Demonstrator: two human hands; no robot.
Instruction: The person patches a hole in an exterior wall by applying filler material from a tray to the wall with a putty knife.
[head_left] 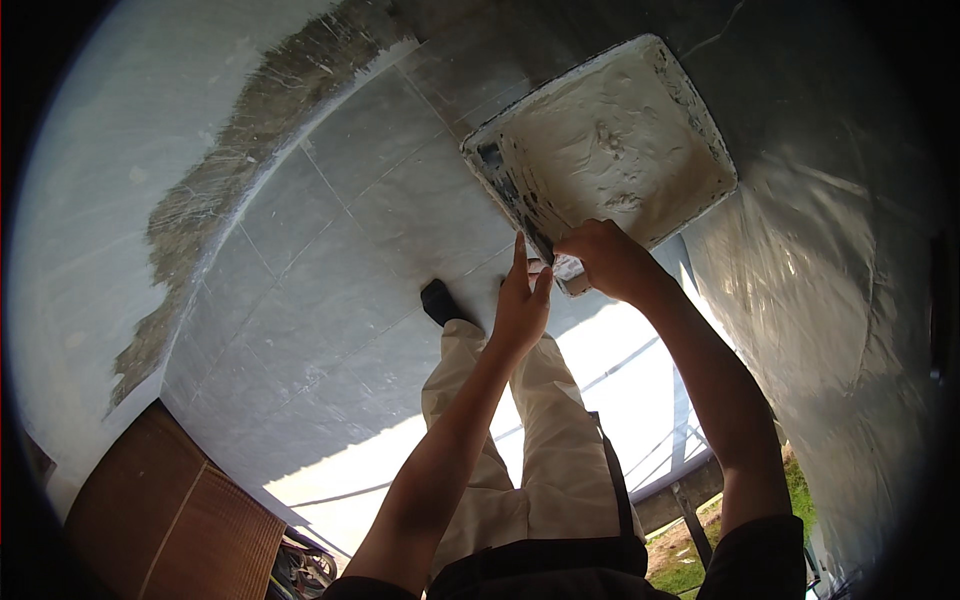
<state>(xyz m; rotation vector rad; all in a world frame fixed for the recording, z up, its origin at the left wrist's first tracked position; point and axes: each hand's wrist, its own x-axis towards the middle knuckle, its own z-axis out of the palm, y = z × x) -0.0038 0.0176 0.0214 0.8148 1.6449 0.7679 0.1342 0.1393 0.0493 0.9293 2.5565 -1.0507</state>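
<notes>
A large squarish tray [712,197] with a dark, crusted rim holds a broad layer of wet, off-white putty [600,125]. At its near left edge my right hand [606,262] is closed around a putty-smeared trowel [571,272], whose handle the fingers mostly hide. My left hand [522,308] is beside it, index finger stretched along the tray's edge and thumb against the trowel's near end. Its other fingers curl behind and are partly hidden. Dark bare streaks [512,185] show in the tray along the left side, where the putty is scraped thin.
Grey tiled floor [350,260] lies beneath my feet. On the left a pale wall [110,200] has a rough dark band [235,140] along its base. Crumpled plastic sheeting [800,290] covers the right side. A brown panel [170,510] stands at lower left, with grass [685,565] at lower right.
</notes>
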